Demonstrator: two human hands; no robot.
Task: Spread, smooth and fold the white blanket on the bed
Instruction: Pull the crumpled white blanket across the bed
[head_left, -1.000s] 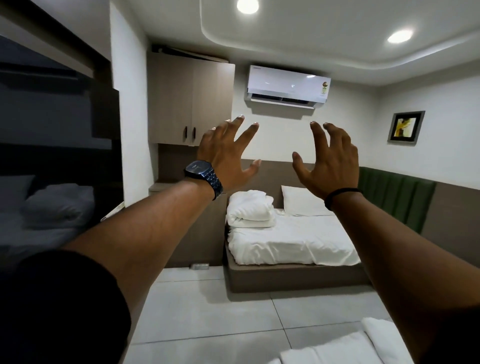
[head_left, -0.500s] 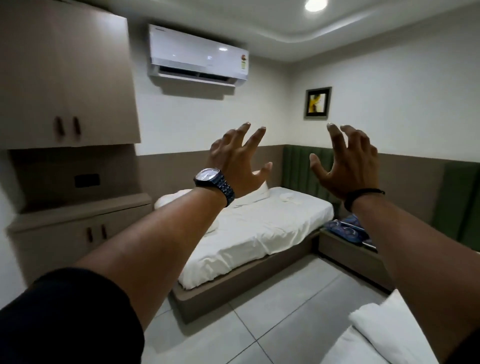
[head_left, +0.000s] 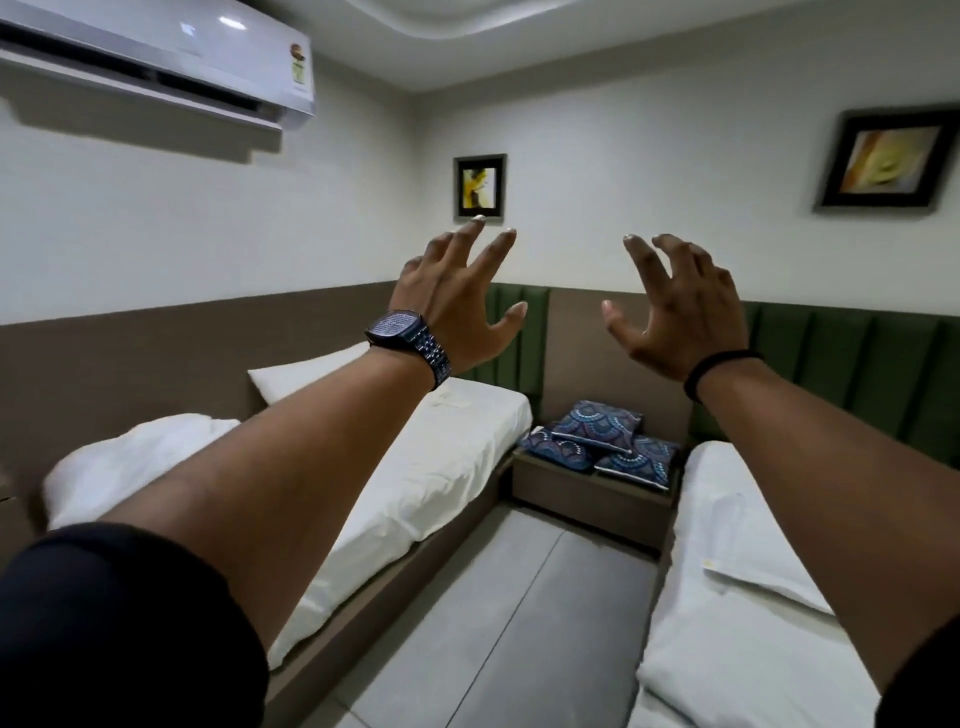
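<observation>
Both arms are up in front, left hand (head_left: 457, 306) and right hand (head_left: 680, 306) raised with fingers spread wide, gripping nothing. The white blanket (head_left: 119, 462) lies bunched on the left bed (head_left: 415, 467), well below the hands, near its pillow (head_left: 301, 376).

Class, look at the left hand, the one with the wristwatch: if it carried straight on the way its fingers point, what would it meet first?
The left hand is open, fingers angled up and forward. Nothing stands in that line until the far wall, probably near the small framed picture, though depth is unclear.
</observation>
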